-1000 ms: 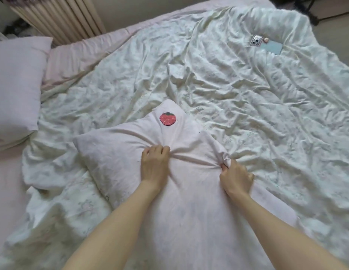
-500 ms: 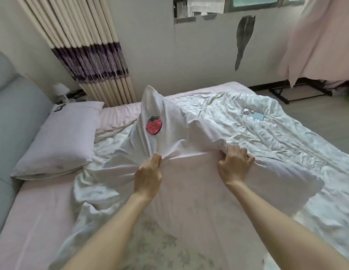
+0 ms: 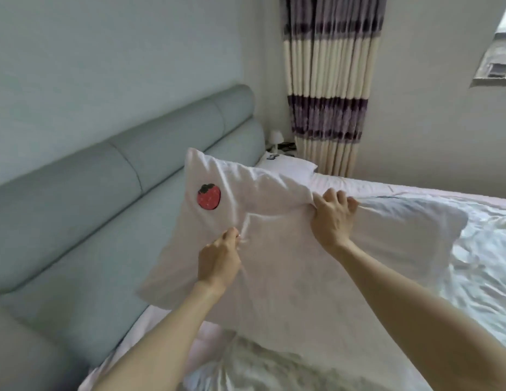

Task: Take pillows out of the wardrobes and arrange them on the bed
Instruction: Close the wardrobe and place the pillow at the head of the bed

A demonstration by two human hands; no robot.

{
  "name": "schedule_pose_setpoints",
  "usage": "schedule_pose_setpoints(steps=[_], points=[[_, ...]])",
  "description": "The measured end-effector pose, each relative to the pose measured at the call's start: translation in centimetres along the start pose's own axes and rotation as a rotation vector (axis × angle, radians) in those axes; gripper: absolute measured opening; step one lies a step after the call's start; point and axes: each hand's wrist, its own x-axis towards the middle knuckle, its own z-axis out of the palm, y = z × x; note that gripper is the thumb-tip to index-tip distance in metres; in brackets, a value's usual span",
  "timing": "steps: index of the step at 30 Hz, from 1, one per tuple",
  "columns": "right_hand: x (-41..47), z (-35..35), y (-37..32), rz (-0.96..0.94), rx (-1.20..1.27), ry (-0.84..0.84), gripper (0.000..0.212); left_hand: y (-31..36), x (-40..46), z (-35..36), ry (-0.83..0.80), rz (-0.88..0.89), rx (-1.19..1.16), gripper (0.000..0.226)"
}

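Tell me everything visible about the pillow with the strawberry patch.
The soft white fabric pillow with a red strawberry patch is held up off the bed, tilted, its patch corner toward the grey-green padded headboard. Its cover is creased and bunched where the left hand pinches the middle and the right hand grips the top edge. Its lower edge hangs above the rumpled white quilt.

Pillow [image 3: 274,249] held aloft, gripped by left hand [image 3: 218,263] and right hand [image 3: 332,218]. Strawberry patch [image 3: 208,196] seen above left hand; headboard [image 3: 105,207] to its left.
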Motion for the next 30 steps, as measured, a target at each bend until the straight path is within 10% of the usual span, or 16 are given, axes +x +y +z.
schedule_pose_setpoints(steps=[8,14,22,30], points=[[3.6,8.2,-14.3,-0.534,0.059,-0.217,0.035,-7.9,-5.6,0.0,-0.085,-0.304,0.102,0.014],[0.6,14.9,-21.7,-0.567,0.202,-0.561,0.065,-12.5,-6.6,2.6,-0.235,-0.491,0.267,0.02],[-10.5,20.4,-16.1,-0.01,0.304,-0.951,0.053,-23.9,-5.0,4.7,-0.408,-0.572,0.228,0.03],[-15.7,25.3,-17.1,0.547,0.248,-0.948,0.048,-34.0,-2.1,9.0,-0.656,-0.563,0.076,0.034]])
